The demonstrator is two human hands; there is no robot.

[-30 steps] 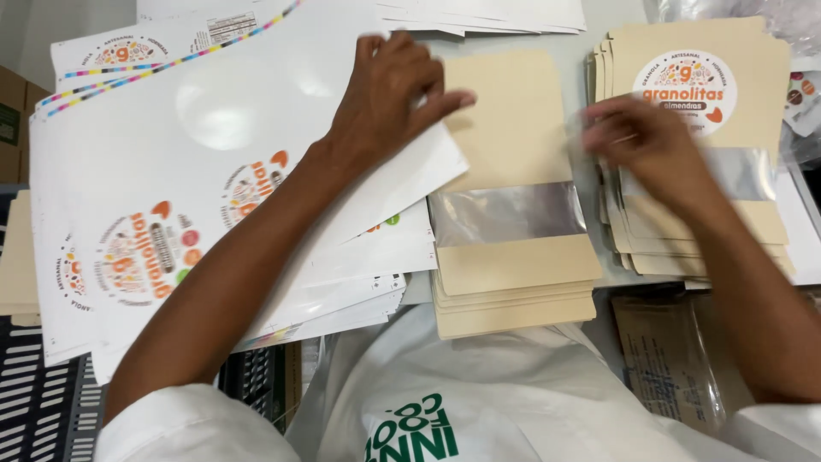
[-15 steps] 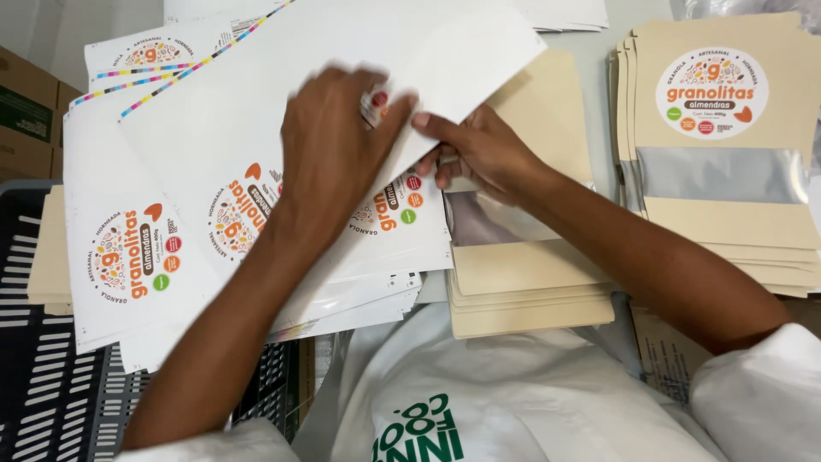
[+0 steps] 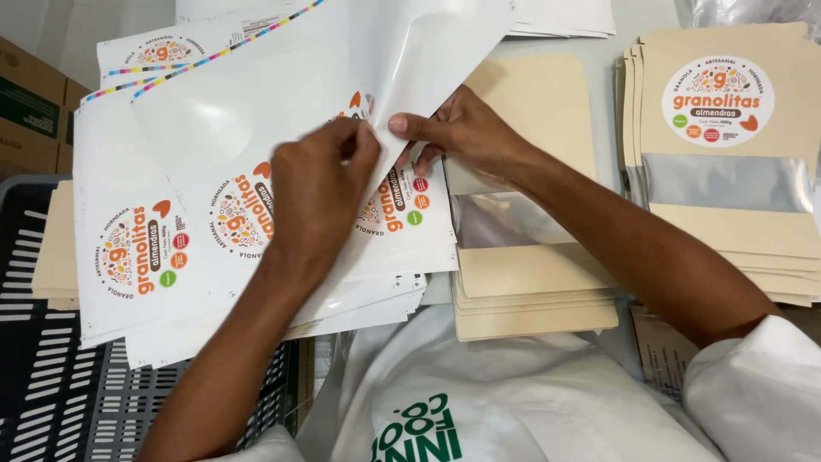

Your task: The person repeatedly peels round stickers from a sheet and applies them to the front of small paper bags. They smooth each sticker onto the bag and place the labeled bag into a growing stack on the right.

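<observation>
While both hands meet at the frame's centre, the left hand (image 3: 321, 192) pinches the glossy white label sheet (image 3: 256, 111), fingers curled tight on its edge. The right hand (image 3: 462, 133) pinches the same sheet just beside it, thumb pressed on top. The sheet lies over a pile of white sheets printed with round orange labels (image 3: 137, 257). Plain tan window pouches (image 3: 530, 282) sit centre right; labelled tan pouches (image 3: 727, 154) upper right; black plastic crate (image 3: 51, 393) lower left.
</observation>
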